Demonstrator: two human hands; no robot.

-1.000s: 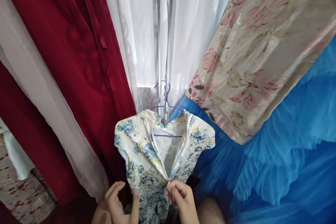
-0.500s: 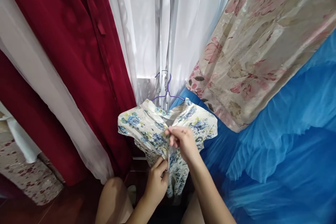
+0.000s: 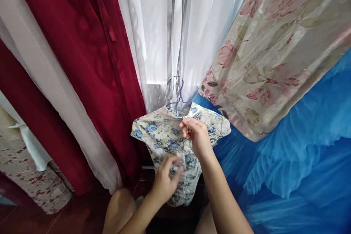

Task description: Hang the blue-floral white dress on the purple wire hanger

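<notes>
A small white garment (image 3: 167, 131) printed with blue roses and green leaves hangs in front of me on a purple hanger (image 3: 180, 97). At its neckline, my right hand (image 3: 196, 131) is closed in a pinch at the top of the centre seam. Whatever small part lies between those fingertips, such as a zipper pull, is too small to make out. Lower down, my left hand (image 3: 167, 179) hovers before the garment's body, thumb and fingers apart and blurred by motion. It appears to hold nothing. The garment's lower end hangs between my knees.
Behind the hanger fall white drapes (image 3: 153, 44) and grey ribbons (image 3: 169, 36). Long red cloth (image 3: 76, 62) hangs on the left. To the right are a pink-flowered beige cloth (image 3: 263, 69) and ruffled blue tulle (image 3: 296, 153). Dark red tiles (image 3: 74, 214) cover the floor.
My right hand has moved up the centre seam to the neckline, and the open V there has closed. My left hand has let go of the garment and spread its fingers.
</notes>
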